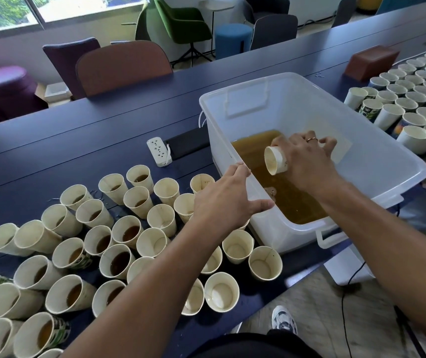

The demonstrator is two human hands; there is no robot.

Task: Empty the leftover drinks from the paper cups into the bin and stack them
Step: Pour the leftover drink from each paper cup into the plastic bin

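A single wide-angle head camera looks forward and steeply down from close above the dark blue table [82,140], its edge running from lower left to upper right of the frame, chairs and window bending along the top, floor at lower right.

A long dark blue table [103,130] is holding a translucent plastic bin [377,151], many upright paper cups [118,262] at left, more cups [403,99] at right, a white power strip [159,151] and a brown box [372,62].
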